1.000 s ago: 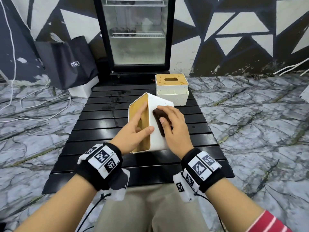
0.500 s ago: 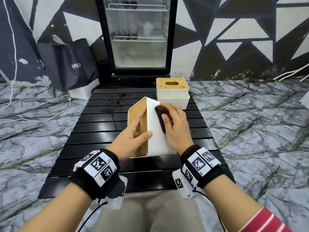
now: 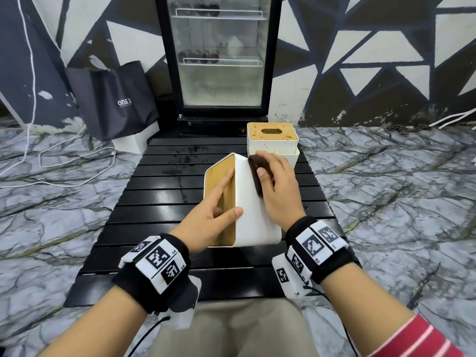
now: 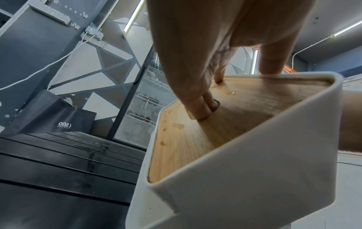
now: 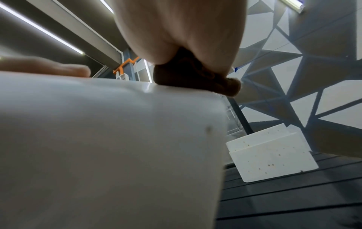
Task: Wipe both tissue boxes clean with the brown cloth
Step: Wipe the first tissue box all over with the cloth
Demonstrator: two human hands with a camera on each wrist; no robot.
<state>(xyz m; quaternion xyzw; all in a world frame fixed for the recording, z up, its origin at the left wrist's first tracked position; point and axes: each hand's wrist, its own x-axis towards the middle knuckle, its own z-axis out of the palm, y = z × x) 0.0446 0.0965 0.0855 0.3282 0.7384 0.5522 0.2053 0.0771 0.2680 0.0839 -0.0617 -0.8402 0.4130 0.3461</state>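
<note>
The near tissue box point(image 3: 253, 217) is white with a wooden lid and stands tipped on one edge on the black slatted table point(image 3: 159, 199), lid facing left. My left hand point(image 3: 219, 202) holds it, fingers on the lid and thumb over the top ridge; the left wrist view shows the fingertips point(image 4: 201, 111) pressing the wood of the box point(image 4: 254, 178). My right hand point(image 3: 274, 176) presses the folded brown cloth point(image 3: 255, 171) on the white upper face near its far end. The cloth point(image 5: 195, 80) lies on the box point(image 5: 98, 139). The second tissue box point(image 3: 273, 141) stands upright behind, speckled with brown spots point(image 5: 274, 155).
A glass-door fridge point(image 3: 219, 60) stands right behind the table. A dark paper bag point(image 3: 116, 99) and white cables lie on the marble floor at the left. Wet marks show on the table slats left of the boxes.
My right hand has slid the brown cloth away from me along the white face, from its middle to its far end. The left hand keeps its hold on the box.
</note>
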